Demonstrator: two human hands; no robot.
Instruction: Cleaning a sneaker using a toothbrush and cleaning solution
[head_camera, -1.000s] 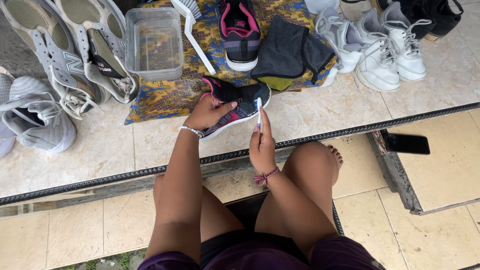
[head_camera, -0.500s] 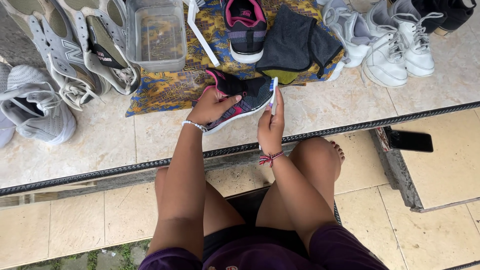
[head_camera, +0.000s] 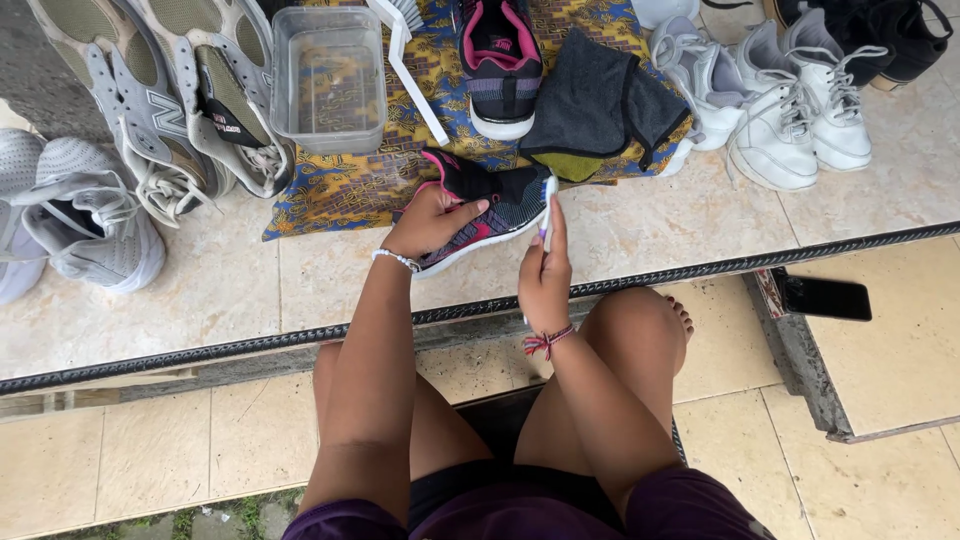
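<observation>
A black and pink sneaker (head_camera: 505, 200) lies on its side on the tiled ledge, partly on a patterned cloth (head_camera: 350, 190). My left hand (head_camera: 428, 220) grips it at the heel end. My right hand (head_camera: 545, 275) holds a small white toothbrush (head_camera: 547, 205) upright, its head against the sneaker's toe. I sit below the ledge with my knees drawn up.
The matching sneaker (head_camera: 500, 60), a dark folded cloth (head_camera: 600, 100), a clear plastic tub (head_camera: 328, 75) and a white brush (head_camera: 405, 40) rest on the patterned cloth. Grey sneakers (head_camera: 130, 130) lie at left, white sneakers (head_camera: 780, 110) at right. A black phone (head_camera: 825, 298) lies on the lower tiles.
The view has shifted slightly. My right hand with the toothbrush has stayed at the sneaker's toe, moving a little along it. My left hand keeps its hold on the sneaker.
</observation>
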